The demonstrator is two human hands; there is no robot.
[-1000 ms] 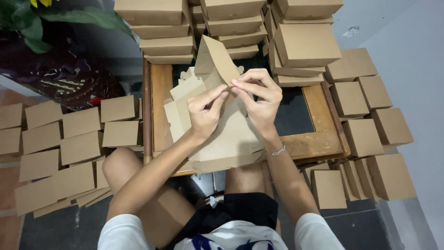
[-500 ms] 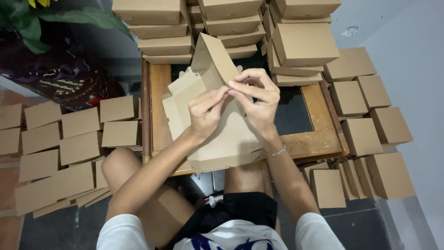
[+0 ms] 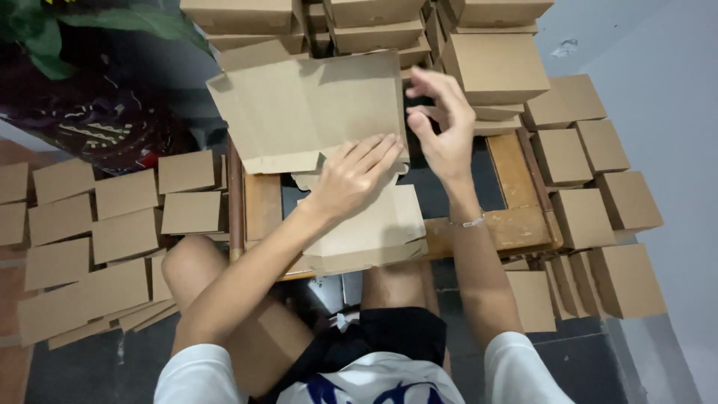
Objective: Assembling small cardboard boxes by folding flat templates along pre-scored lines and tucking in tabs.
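the cardboard blank [image 3: 314,112] is opened out flat and held up over the little wooden table [image 3: 516,224], its lower edge sitting just above a stack of more flat blanks [image 3: 366,232] on the tabletop. left hand [image 3: 355,176] lies spread, fingers straight, pressing on the bottom right part of the sheet near the fold. right hand [image 3: 441,131] is at the sheet's right edge with fingers loosely curled and apart; i can't tell if it's actually pinching the edge or just beside it.

my take on doing this fold well: keep that flat palm right on the crease line so the panel bends where it's scored, and have the other hand guide the side flap rather than yank it (thin board like this probably creases wrong pretty easily).

around it: folded boxes [image 3: 493,67] stacked behind the table and more rows of them [image 3: 598,202] along the right, flat pieces [image 3: 120,217] spread over the floor on the left, a leafy plant [image 3: 112,22] top left. the stack behind sits close to the raised sheet, so there's not much room to swing it back.
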